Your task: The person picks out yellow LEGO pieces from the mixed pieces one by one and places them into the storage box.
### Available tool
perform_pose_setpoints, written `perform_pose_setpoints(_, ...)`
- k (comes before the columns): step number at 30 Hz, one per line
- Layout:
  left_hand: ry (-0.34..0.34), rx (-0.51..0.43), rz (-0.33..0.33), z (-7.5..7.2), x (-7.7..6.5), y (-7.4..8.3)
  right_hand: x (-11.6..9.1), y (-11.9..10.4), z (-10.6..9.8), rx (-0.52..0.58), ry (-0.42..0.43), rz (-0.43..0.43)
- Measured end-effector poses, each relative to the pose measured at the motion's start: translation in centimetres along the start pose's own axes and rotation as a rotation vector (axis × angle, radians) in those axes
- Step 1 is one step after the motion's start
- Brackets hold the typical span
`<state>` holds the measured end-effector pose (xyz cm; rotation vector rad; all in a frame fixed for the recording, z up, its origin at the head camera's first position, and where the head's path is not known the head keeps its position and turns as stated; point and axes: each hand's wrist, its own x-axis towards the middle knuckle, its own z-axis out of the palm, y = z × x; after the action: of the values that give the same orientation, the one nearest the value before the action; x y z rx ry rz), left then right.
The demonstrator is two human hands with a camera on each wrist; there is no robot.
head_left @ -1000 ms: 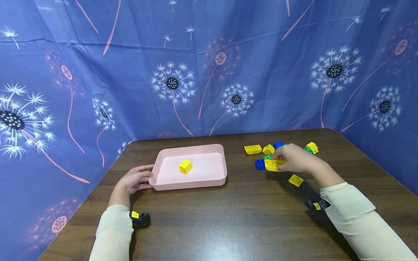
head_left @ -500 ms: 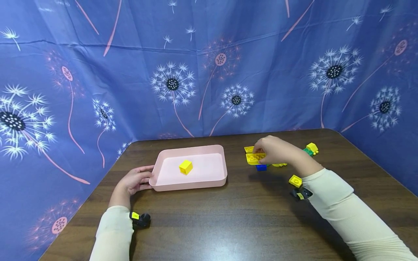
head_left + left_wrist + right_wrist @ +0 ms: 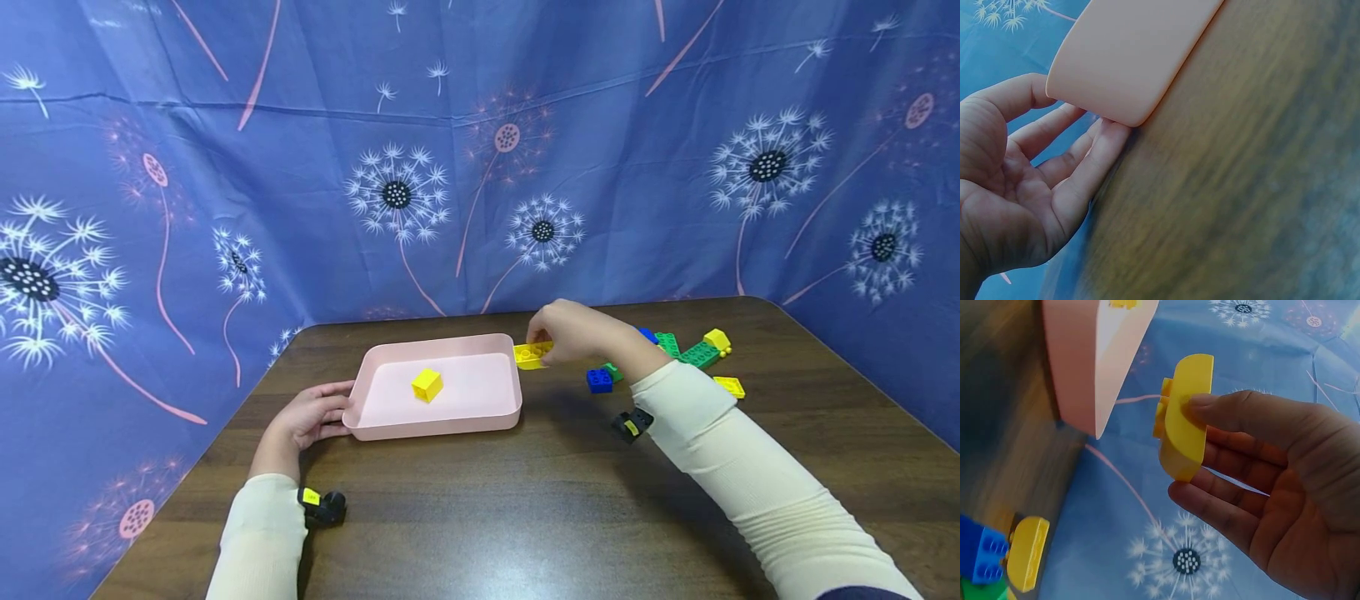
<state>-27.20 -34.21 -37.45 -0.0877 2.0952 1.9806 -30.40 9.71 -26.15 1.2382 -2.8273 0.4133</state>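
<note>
My right hand [image 3: 576, 333] pinches a yellow toy building brick [image 3: 1188, 419] with curved ends, thumb on one side and fingers on the other. The brick hangs just beyond the right wall of a pink tray [image 3: 442, 427]; in the right wrist view its studs face the tray. Against the tray's left end, my left hand [image 3: 309, 415] touches the wall with its fingers extended. From the left wrist view, several fingertips of this hand [image 3: 1035, 162] meet the tray's end and lower edge. A small yellow block [image 3: 427, 385] lies inside the tray.
Loose bricks lie at the right of the wooden table [image 3: 465, 508]: a blue brick [image 3: 599, 381], a green brick [image 3: 699, 355], a yellow roof-shaped piece [image 3: 717, 339] and a flat yellow piece [image 3: 729, 387]. My right forearm hides others. A blue patterned cloth [image 3: 480, 208] hangs behind.
My right hand has carried the yellow brick leftward from the brick pile to the tray's right edge. The left hand and the tray stay where they were.
</note>
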Motion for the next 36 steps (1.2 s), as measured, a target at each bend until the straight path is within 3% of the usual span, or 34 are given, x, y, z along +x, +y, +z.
perform_pose_setpoints(9, 0.008, 0.015, -0.013, 0.0, 0.0, 0.1, 3.8, -1.4, 0.2, -0.02, -0.007, -0.047)
perform_pose_setpoints(17, 0.008, 0.01, -0.012, 0.1, -0.2, 0.2, 6.9, -2.5, 0.9, -0.074, -0.064, -0.024)
perform_pose_setpoints(22, 0.007, 0.012, -0.014, -0.1, -0.2, 0.3, 8.8, -3.1, 1.3, -0.053, -0.088, -0.029)
perform_pose_setpoints(29, 0.012, 0.006, -0.007, -0.3, -0.2, 0.2, 11.6, -3.6, 3.3, 0.021, -0.113, 0.047)
perform_pose_setpoints(36, 0.015, 0.016, -0.01, 0.1, -0.2, 0.2, 12.9, -3.5, 5.3, 0.008, -0.081, 0.121)
